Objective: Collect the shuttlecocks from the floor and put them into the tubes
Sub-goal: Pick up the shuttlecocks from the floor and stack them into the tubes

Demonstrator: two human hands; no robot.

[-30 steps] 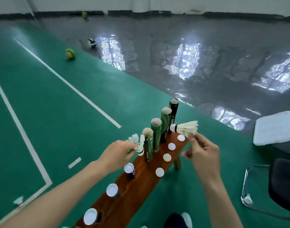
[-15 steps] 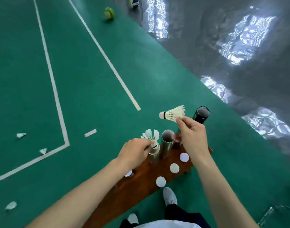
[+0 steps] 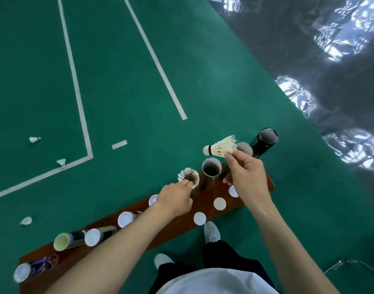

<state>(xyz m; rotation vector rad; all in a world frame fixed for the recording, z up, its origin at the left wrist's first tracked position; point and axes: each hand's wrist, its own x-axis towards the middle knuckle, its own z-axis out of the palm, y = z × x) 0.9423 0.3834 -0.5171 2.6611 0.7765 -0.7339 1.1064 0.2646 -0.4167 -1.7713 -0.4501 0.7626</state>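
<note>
While the left hand (image 3: 175,201) pinches the feather rim of a shuttlecock (image 3: 188,177) seated in a tube mouth on the bench (image 3: 177,224), the right hand (image 3: 246,176) grips a second shuttlecock (image 3: 220,147) sideways above the open tubes (image 3: 211,167). The seated shuttlecock hides its tube; three more lie on the floor (image 3: 118,81).

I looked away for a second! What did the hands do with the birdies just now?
The left hand pushed its shuttlecock down into the green tube, so only the feathers show at the rim. The camera tipped down toward the bench. The right hand still pinches the other shuttlecock sideways above the open tubes. The white lids stayed put.
</note>
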